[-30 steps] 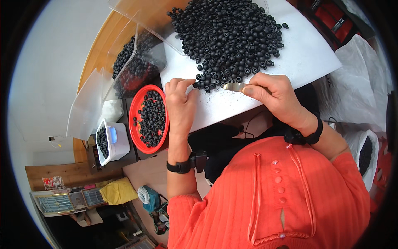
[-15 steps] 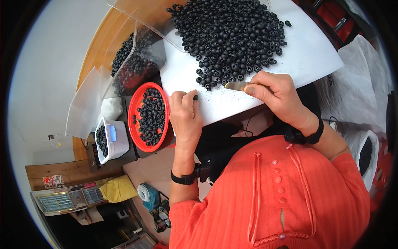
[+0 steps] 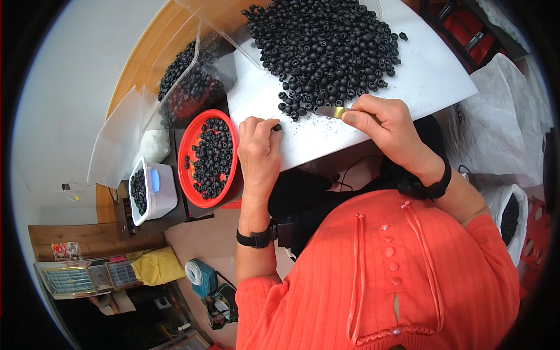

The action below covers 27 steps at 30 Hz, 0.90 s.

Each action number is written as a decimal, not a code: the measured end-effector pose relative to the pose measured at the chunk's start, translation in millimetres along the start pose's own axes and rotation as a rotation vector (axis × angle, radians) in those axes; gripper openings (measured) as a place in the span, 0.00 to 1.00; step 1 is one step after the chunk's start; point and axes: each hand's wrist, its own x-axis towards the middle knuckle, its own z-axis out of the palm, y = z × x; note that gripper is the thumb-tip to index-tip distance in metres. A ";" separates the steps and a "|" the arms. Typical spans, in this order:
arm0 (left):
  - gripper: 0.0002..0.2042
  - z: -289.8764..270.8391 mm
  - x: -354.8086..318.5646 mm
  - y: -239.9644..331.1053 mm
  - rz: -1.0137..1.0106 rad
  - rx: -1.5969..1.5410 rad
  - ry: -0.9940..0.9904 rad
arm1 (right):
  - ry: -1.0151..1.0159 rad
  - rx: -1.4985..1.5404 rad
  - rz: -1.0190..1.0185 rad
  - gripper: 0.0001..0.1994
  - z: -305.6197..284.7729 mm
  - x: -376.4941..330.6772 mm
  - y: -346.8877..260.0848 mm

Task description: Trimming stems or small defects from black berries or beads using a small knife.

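Note:
Between the thumb and fingers of my left hand sits one small round black part, held just over the left edge of the white board. My right hand grips a short knife, its blade pointing left toward the pile. A large heap of black parts, round with hollow ends, covers the far side of the board. Beside my left hand stands a red oval tray holding many similar parts. Dark crumbs are scattered on the board near the blade.
A clear plastic box with more black parts stands at the far left. Nearer is a white tub of dark pieces. At the right hang a white plastic bag and a white sack with dark contents.
The knife's blade has turned a little and catches the light. My left hand has shifted slightly, still pinching the black part. The whole view has tilted a little.

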 end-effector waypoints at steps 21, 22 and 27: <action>0.11 14.1 -6.1 27.3 0.092 -0.047 0.068 | -0.001 -0.245 -0.128 0.10 7.3 -1.1 3.7; 0.11 15.2 -5.5 29.2 0.092 -0.048 0.068 | 0.003 -0.248 -0.135 0.11 7.6 -0.8 4.4; 0.09 14.6 -0.8 36.3 0.114 0.051 0.043 | 0.041 -0.248 -0.154 0.16 9.7 0.3 4.1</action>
